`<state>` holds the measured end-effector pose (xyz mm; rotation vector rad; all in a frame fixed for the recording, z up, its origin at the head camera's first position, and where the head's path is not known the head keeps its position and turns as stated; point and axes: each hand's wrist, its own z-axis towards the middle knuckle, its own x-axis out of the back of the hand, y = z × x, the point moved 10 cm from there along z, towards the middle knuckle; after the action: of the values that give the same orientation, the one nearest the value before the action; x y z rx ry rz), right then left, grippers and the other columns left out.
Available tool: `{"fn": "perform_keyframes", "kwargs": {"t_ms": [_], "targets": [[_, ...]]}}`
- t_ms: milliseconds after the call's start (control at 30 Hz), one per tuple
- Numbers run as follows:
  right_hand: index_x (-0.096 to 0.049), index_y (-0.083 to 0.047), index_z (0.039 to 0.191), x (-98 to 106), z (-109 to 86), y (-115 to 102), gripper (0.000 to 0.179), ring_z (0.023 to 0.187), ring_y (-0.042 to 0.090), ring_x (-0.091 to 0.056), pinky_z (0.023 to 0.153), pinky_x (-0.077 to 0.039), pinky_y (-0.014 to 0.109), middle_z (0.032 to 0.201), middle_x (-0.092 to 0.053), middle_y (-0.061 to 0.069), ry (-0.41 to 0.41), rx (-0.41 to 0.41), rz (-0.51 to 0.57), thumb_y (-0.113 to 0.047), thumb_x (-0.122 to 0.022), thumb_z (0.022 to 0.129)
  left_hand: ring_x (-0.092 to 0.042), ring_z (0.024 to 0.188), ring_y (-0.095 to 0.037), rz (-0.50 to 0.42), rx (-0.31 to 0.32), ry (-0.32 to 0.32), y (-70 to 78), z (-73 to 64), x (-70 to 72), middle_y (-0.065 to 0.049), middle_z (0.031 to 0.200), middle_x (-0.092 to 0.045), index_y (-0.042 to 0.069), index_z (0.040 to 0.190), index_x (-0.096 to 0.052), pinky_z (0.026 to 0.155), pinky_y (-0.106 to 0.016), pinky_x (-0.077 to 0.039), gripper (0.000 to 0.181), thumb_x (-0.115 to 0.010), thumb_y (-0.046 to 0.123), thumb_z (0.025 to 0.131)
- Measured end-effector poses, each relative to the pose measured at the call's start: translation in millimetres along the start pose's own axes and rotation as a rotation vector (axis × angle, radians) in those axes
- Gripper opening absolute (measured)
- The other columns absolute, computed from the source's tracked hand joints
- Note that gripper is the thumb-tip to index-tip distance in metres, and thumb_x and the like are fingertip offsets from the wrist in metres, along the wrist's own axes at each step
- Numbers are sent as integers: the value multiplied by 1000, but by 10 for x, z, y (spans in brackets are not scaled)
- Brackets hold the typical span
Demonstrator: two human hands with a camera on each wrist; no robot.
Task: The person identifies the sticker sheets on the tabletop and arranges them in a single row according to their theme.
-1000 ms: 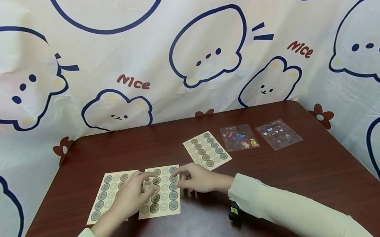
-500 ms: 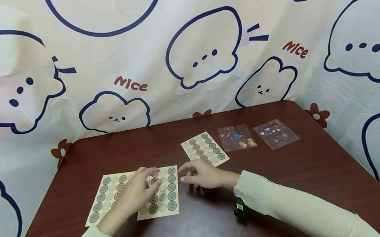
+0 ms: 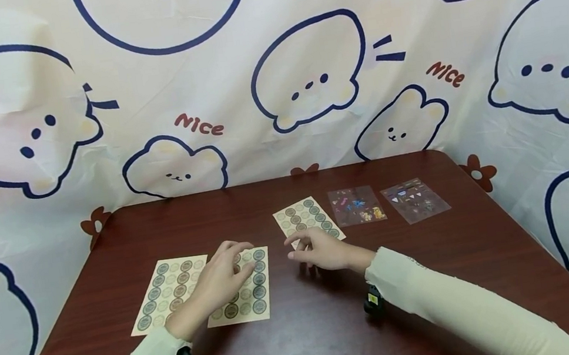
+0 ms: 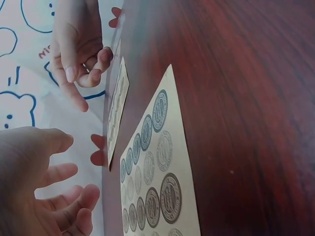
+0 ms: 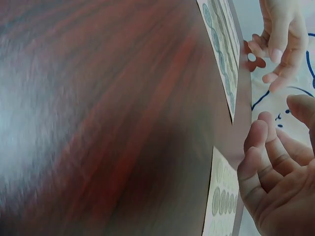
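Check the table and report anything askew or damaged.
Only askew: the far sticker sheet, partly behind the right hand, and the rightmost clear sheet lie at angles, whereas the two near sticker sheets have front edges almost in line. No damage or spill shows.

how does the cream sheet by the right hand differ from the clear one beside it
The cream sheet looks opaque; the table shows through the clear sheet. The cream sheet has round seals in rows, the clear sheet scattered coloured shapes. The right hand hides part of the cream sheet, none of the clear sheet. Both lie flat.
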<state>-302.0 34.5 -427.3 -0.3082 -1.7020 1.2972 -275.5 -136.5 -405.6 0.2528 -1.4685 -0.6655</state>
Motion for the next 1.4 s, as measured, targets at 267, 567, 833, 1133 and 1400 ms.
{"fn": "perform_keyframes", "kwargs": {"t_ms": [267,567,833,1133,1400], "targets": [[-59,8,132,224,8,54,38,62,28,-61,53,-45,25,85,-70,22,55,-1,-30,-11,-59,100,-52,71,-10,-7,-3,-6,69,79,-11,-7,130,-58,15,134,-64,61,-28,-43,40,-69,26,95],[-61,7,131,392,6,85,35,68,29,-62,57,-48,25,90,-70,25,89,-17,-34,-9,-59,100,-62,83,-15,33,-12,-7,96,199,44,-7,130,-61,15,134,-64,67,-30,-46,40,-67,27,95],[-63,5,130,526,4,137,35,62,25,-59,52,-44,25,86,-71,25,122,-30,-83,-10,-63,99,-66,100,-28,25,-8,-13,93,306,33,-12,123,-66,12,134,-63,78,-40,-52,41,-66,27,96],[-58,4,137,649,-56,366,41,64,21,-58,53,-44,27,88,-70,20,157,-100,-83,-14,-61,100,-67,112,-30,-29,32,-29,79,341,-76,-12,121,-68,14,136,-61,90,-49,-54,41,-65,28,97],[-58,3,137,765,-76,399,40,59,19,-51,50,-39,26,90,-69,22,183,-116,-82,-13,-60,101,-66,114,-29,-33,39,-36,129,399,-128,-10,123,-67,15,138,-59,91,-48,-54,44,-65,30,98]]}}
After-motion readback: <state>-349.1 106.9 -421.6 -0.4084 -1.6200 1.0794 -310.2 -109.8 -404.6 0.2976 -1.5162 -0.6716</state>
